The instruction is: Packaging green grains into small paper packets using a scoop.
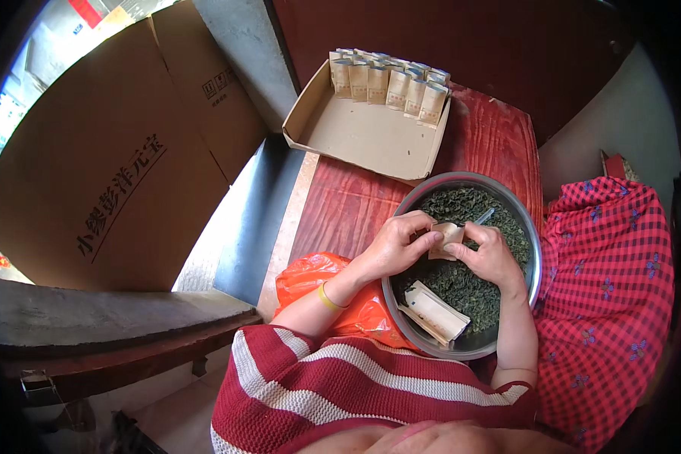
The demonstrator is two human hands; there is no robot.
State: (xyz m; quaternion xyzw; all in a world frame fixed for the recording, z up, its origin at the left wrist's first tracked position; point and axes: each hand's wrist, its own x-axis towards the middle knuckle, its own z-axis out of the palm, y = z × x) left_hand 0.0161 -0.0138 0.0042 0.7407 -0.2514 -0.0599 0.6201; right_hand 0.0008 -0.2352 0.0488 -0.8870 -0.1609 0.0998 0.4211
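Above a round steel basin [536, 284] of dried dark green leaves [476, 298], my left hand [403, 241] and my right hand [488, 252] both grip a small kraft paper packet [447, 235] between thumbs and fingers. The packet's upper edge is at my fingertips; its inside cannot be seen. A clear plastic scoop or handle [484, 217] pokes out of the leaves just behind my right hand. Flat paper packets [437, 312] lie stacked in the near left part of the basin, on the leaves.
A shallow cardboard tray [363, 136] with several upright paper packets [377, 85] along its far side sits on the red wooden table [340, 198]. An orange plastic bag [306, 278] touches the basin's left side. Red checked cloth [607, 284] lies at right; a large cardboard box [119, 153] stands at left.
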